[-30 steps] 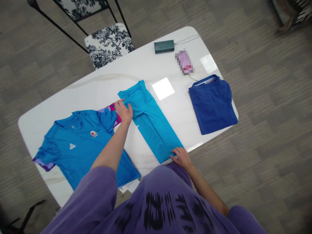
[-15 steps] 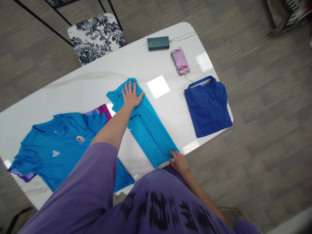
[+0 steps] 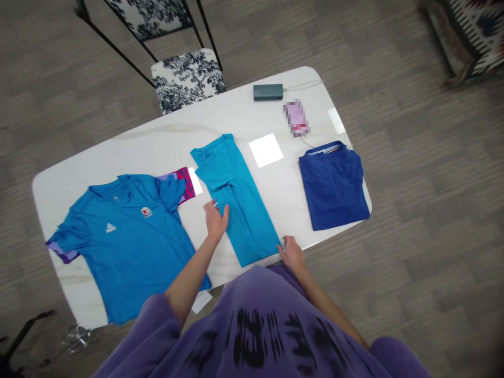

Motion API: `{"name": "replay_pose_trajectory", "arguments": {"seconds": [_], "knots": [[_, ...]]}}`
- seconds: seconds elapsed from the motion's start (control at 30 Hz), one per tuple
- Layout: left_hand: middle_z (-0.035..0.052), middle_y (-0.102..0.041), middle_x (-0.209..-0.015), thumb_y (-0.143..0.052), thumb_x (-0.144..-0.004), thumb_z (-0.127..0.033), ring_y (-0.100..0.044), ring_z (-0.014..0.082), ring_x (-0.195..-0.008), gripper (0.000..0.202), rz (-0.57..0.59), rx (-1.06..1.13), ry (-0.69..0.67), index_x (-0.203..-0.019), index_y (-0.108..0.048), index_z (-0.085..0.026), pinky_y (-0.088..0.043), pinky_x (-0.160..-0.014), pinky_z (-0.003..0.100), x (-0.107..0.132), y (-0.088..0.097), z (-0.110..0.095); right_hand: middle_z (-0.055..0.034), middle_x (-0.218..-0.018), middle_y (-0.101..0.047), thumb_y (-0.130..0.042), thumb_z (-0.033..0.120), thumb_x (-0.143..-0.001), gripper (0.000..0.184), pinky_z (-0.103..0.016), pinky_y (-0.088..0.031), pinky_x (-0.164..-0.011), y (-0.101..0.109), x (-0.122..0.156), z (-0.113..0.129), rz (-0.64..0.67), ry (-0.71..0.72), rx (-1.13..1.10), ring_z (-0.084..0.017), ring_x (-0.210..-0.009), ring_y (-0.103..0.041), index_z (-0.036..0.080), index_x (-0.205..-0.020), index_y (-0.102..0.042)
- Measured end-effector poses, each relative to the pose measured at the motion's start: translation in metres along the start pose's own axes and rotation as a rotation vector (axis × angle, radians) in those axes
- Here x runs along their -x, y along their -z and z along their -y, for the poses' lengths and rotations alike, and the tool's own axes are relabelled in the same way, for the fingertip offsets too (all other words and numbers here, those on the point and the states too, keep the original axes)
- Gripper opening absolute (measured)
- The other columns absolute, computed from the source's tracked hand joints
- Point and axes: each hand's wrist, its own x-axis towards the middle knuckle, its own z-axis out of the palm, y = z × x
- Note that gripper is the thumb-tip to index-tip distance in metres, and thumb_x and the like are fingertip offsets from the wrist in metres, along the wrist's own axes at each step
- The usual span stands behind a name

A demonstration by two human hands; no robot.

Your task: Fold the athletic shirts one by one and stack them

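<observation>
A light blue shirt (image 3: 236, 194), folded into a long strip, lies in the middle of the white table (image 3: 149, 149). My left hand (image 3: 216, 220) rests flat and open on the strip's left edge, about halfway along it. At the strip's near right corner, by the table's front edge, my right hand (image 3: 291, 253) has its fingers curled on the cloth. Left of the strip lies a blue jersey (image 3: 128, 239) spread flat, with white and red badges and purple sleeve trim.
A folded dark blue shirt (image 3: 334, 185) sits at the table's right end. Behind it lie a pink phone (image 3: 296, 117) on a cable and a dark green power bank (image 3: 268, 92). A floral-print chair (image 3: 188, 77) stands behind the table. White paper (image 3: 201, 301) pokes out under the jersey.
My left hand has slid back from the strip's far end to its middle left edge. My right hand has stayed at the near corner. The camera view has shifted.
</observation>
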Motion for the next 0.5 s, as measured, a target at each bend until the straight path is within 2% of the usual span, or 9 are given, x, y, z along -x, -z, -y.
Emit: {"name": "replay_pose_trajectory", "arguments": {"seconds": [0.07, 0.1, 0.17, 0.2, 0.27, 0.4, 0.5], "knots": [[0.0290, -0.063, -0.153, -0.040, -0.097, -0.086, -0.077, 0.0456, -0.127, 0.089, 0.079, 0.028, 0.138, -0.160, -0.058, -0.025, -0.059, -0.113, 0.062, 0.080, -0.007, 0.038, -0.0123, -0.131, -0.073, -0.062, 0.040, -0.109, 0.024, -0.039, -0.052, -0.097, 0.006, -0.004, -0.002, 0.034, 0.009, -0.003, -0.030, -0.111, -0.071, 0.025, -0.127, -0.068], [0.0253, -0.072, -0.136, -0.044, -0.093, -0.087, -0.080, 0.0454, -0.118, 0.080, 0.127, 0.046, 0.181, -0.146, -0.066, -0.031, -0.061, -0.105, 0.063, 0.115, -0.012, 0.052, -0.0119, -0.129, -0.074, -0.063, 0.039, -0.107, 0.020, -0.039, -0.051, -0.097, 0.009, -0.005, -0.001, 0.045, 0.034, -0.003, -0.030, -0.110, -0.070, 0.025, -0.121, -0.069], [0.0199, -0.079, -0.111, -0.054, -0.085, -0.087, -0.083, 0.0466, -0.109, 0.060, 0.204, 0.074, 0.232, -0.114, -0.072, -0.038, -0.061, -0.098, 0.065, 0.169, -0.021, 0.070, -0.0107, -0.126, -0.074, -0.064, 0.036, -0.105, 0.014, -0.038, -0.050, -0.098, 0.011, -0.004, 0.002, 0.060, 0.081, -0.011, -0.029, -0.112, -0.069, 0.026, -0.114, -0.068], [0.0185, -0.079, -0.105, -0.058, -0.082, -0.085, -0.083, 0.0471, -0.110, 0.052, 0.233, 0.087, 0.247, -0.102, -0.070, -0.039, -0.060, -0.099, 0.065, 0.188, -0.025, 0.075, -0.0099, -0.125, -0.075, -0.065, 0.035, -0.103, 0.012, -0.037, -0.049, -0.098, 0.012, -0.003, 0.005, 0.065, 0.096, -0.021, -0.029, -0.114, -0.068, 0.026, -0.112, -0.067], [0.0178, -0.080, -0.104, -0.064, -0.079, -0.081, -0.083, 0.0471, -0.114, 0.043, 0.271, 0.112, 0.263, -0.087, -0.065, -0.039, -0.058, -0.101, 0.064, 0.212, -0.029, 0.079, -0.0078, -0.117, -0.074, -0.065, 0.033, -0.101, 0.013, -0.036, -0.048, -0.098, 0.013, 0.001, 0.013, 0.073, 0.108, -0.050, -0.028, -0.114, -0.067, 0.027, -0.112, -0.064], [0.0145, -0.078, -0.100, -0.067, -0.082, -0.071, -0.081, 0.0428, -0.116, 0.038, 0.287, 0.167, 0.277, -0.081, -0.059, -0.034, -0.056, -0.104, 0.060, 0.230, -0.026, 0.080, -0.0004, -0.095, -0.069, -0.068, 0.032, -0.092, 0.030, -0.036, -0.049, -0.090, 0.015, 0.014, 0.031, 0.093, 0.097, -0.138, -0.027, -0.098, -0.067, 0.031, -0.119, -0.054], [0.0081, -0.070, -0.083, -0.068, -0.082, -0.067, -0.080, 0.0386, -0.100, 0.039, 0.291, 0.243, 0.295, -0.079, -0.050, -0.033, -0.055, -0.094, 0.054, 0.242, -0.014, 0.080, 0.0021, -0.087, -0.064, -0.069, 0.033, -0.084, 0.035, -0.038, -0.050, -0.084, 0.018, 0.031, 0.046, 0.094, 0.111, -0.216, -0.029, -0.088, -0.067, 0.034, -0.113, -0.050]]}}
